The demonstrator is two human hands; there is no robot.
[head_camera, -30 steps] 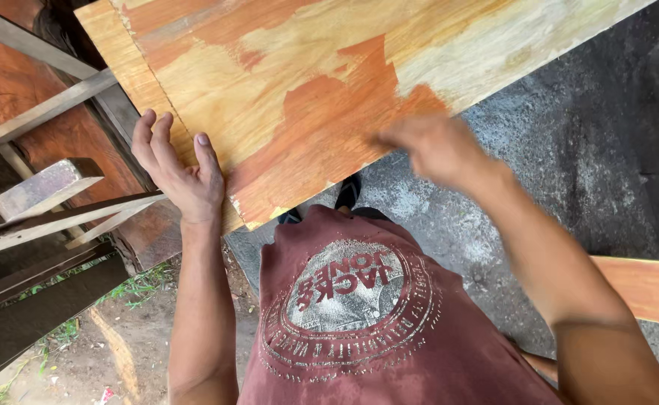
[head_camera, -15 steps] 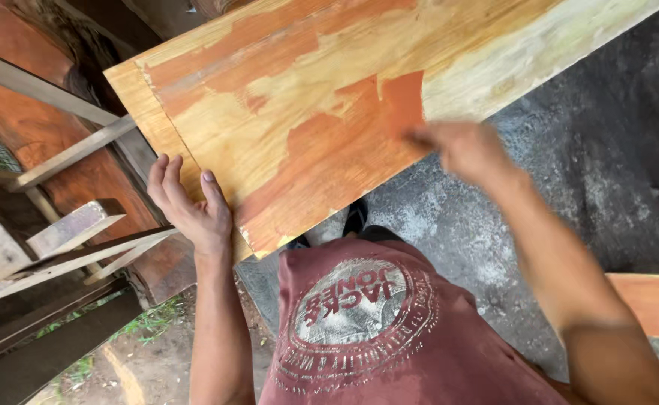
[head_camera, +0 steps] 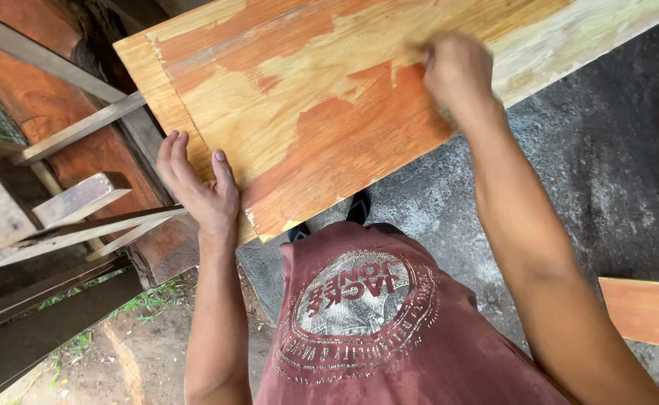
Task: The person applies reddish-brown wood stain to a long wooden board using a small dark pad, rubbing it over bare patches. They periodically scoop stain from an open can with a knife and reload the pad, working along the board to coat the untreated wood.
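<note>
Wooden board (head_camera: pixel 329 112), orange-stained in patches, across the upper frame. Left hand (head_camera: pixel 198 187) steadies its lower-left edge, fingers spread open. Right hand (head_camera: pixel 457 71) presses on top, blurred, fingers curled; what it holds, I cannot tell.

Board (head_camera: pixel 322 112) ahead, wooden slats (head_camera: pixel 82 217) left

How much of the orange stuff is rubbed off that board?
Roughly half. Pale bare patches cover much of the wooden board, most at its far right. The right hand, blurred, rubs at the edge of an orange patch; the left hand braces the board's near end. Orange remains along the near edge and far side.
</note>
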